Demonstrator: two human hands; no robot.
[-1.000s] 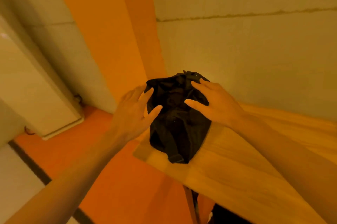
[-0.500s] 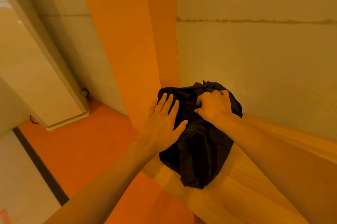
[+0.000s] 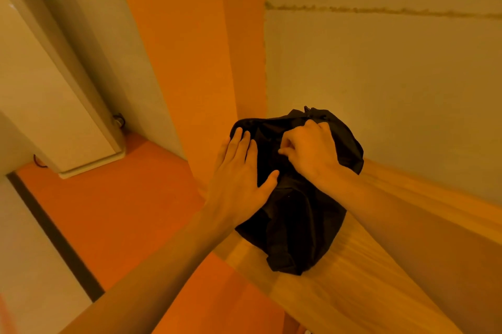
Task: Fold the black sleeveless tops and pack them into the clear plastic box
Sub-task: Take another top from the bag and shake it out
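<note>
Black fabric bundle (image 3: 298, 219) sits crumpled at the corner of the wooden surface (image 3: 353, 293), against the wall (image 3: 380, 75).

Left hand (image 3: 239, 184): grip spread, fingers straight, pressed flat on the bundle's left side.

Right hand (image 3: 312, 151): grip curled, pinching fabric at the bundle's top.

An orange pillar (image 3: 190, 62) stands just behind, with orange floor (image 3: 122, 211) below.

Crumpled black fabric bundle (image 3: 298, 225) occupies far left corner of light wooden tabletop (image 3: 353, 293), close to pale grey wall (image 3: 380, 89) and orange wall column (image 3: 195, 62); rear approach blocked. Left hand (image 3: 239, 184) covers its left flank, right hand (image 3: 312, 151) its top. Bare wood on near and right sides: open.
</note>
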